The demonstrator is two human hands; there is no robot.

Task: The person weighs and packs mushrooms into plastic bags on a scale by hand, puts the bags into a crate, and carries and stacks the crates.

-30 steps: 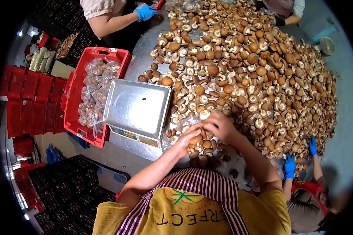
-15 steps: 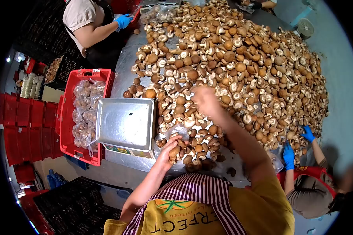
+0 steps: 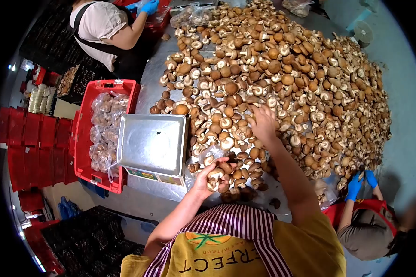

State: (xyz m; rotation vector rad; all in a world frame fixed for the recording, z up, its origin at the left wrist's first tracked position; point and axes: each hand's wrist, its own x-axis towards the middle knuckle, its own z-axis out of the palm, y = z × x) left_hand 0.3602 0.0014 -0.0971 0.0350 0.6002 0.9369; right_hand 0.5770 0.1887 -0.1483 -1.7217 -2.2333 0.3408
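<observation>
My left hand (image 3: 202, 184) is closed around a few brown-capped shiitake mushrooms (image 3: 216, 174), near the table's front edge. Just beyond it, a clear plastic bag (image 3: 212, 151) lies among the loose mushrooms; whether the hand also touches it, I cannot tell. My right hand (image 3: 264, 125) rests over the big mushroom pile (image 3: 282, 69), its fingers stretched forward onto the caps and nothing visibly gripped. To the left of my left hand stands a scale with a flat metal pan (image 3: 151, 142), which bears only a small dark speck.
A red crate (image 3: 133, 99) of bagged mushrooms (image 3: 107, 122) sits left of the scale, with stacked red crates (image 3: 37, 131) beyond. Co-workers in blue gloves (image 3: 354, 185) handle mushrooms at the right and stand at the upper left (image 3: 101, 23). Black crates (image 3: 85, 240) are low on the left.
My right hand has shifted right and slightly nearer over the pile, its fingers now stretched out. My left hand has turned and moved a little right with mushrooms in it. The co-workers' hands have moved.
</observation>
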